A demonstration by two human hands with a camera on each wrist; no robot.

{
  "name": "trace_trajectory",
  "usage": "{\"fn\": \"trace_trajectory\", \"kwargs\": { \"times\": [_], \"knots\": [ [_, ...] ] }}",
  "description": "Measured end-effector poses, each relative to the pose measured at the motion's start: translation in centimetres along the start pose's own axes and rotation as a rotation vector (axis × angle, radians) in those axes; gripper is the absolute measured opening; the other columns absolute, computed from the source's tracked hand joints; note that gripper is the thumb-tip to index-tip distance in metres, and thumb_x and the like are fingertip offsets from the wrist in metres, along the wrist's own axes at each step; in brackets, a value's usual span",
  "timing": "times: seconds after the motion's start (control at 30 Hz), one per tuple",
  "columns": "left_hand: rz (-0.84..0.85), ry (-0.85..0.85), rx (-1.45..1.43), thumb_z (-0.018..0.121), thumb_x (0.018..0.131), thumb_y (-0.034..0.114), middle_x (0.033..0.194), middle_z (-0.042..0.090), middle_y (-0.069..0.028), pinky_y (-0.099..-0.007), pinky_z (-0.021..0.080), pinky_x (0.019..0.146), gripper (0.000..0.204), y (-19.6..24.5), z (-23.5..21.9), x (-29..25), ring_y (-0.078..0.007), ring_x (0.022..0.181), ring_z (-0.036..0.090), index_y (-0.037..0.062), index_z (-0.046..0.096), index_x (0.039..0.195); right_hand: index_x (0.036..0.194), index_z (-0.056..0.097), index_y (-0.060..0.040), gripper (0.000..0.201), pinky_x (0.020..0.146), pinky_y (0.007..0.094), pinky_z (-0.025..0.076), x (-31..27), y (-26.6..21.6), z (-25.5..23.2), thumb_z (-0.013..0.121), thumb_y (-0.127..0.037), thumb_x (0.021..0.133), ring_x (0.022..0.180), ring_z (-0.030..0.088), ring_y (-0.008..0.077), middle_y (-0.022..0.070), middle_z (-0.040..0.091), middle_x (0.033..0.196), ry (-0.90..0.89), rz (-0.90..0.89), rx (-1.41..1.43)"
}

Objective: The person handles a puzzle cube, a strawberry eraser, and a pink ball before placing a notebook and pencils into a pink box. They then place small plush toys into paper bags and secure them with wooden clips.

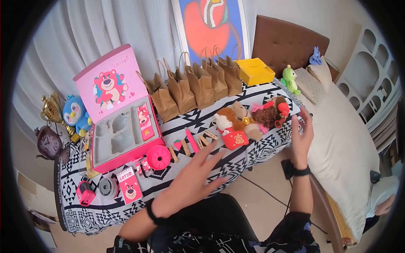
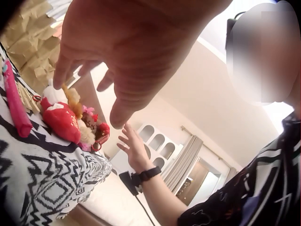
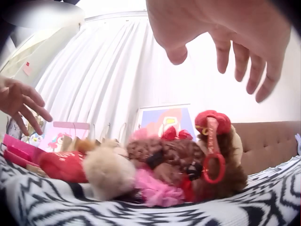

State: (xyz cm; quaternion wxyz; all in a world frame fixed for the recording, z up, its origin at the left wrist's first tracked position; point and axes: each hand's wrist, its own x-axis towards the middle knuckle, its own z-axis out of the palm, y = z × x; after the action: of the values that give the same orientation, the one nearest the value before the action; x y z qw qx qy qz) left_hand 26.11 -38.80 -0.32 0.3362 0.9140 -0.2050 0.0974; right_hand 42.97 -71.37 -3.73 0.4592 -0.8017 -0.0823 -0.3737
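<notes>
My left hand (image 1: 190,182) hovers over the front of the table, fingers spread, holding nothing. Just beyond its fingertips lie a pink pen-like stick (image 1: 192,140) and wooden clothespins (image 1: 209,136). My right hand (image 1: 302,131) is raised at the table's right end, fingers apart and holding nothing. Nearest to it is a row of small plush toys: a brown one with a red hat (image 3: 217,155), a brown curly one with a pink skirt (image 3: 162,157) and a beige one (image 3: 109,172). A red embroidered pouch (image 1: 235,140) lies against an orange-and-white plush (image 1: 225,119).
An open pink Lotso box (image 1: 126,149) stands at the left, with a notepad (image 1: 129,185), ribbon roll (image 1: 108,187) and pink spool (image 1: 159,157) before it. Several brown paper bags (image 1: 198,86) line the back beside a yellow box (image 1: 255,71). A bed (image 1: 337,126) adjoins the right side.
</notes>
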Motion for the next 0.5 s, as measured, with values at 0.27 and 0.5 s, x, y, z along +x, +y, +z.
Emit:
{"fn": "trace_trajectory", "kwargs": {
  "times": [0.27, 0.5],
  "knots": [
    [-0.213, 0.161, 0.058, 0.08, 0.084, 0.005, 0.121, 0.072, -0.0165, -0.0419, 0.056, 0.095, 0.036, -1.7, -6.7, -13.1, -0.0359, 0.108, 0.071, 0.0015, 0.072, 0.118, 0.108, 0.071, -0.0005, 0.019, 0.082, 0.0343, 0.057, -8.3, -7.7, 1.9, 0.076, -0.004, 0.09, 0.088, 0.071, 0.0213, 0.0121, 0.075, 0.104, -0.177, -0.235, 0.062],
    [-0.38, 0.585, 0.29, 0.071, 0.083, -0.005, 0.119, 0.07, -0.019, -0.0421, 0.052, 0.099, 0.028, -4.4, -6.5, -20.4, -0.0374, 0.111, 0.068, -0.0032, 0.07, 0.111, 0.114, 0.073, -0.0028, 0.032, 0.108, 0.0475, 0.046, -10.7, -9.7, 8.3, 0.08, -0.012, 0.084, 0.133, 0.054, 0.0378, 0.0134, 0.065, 0.134, -0.398, -0.479, -0.15]
  ]
}}
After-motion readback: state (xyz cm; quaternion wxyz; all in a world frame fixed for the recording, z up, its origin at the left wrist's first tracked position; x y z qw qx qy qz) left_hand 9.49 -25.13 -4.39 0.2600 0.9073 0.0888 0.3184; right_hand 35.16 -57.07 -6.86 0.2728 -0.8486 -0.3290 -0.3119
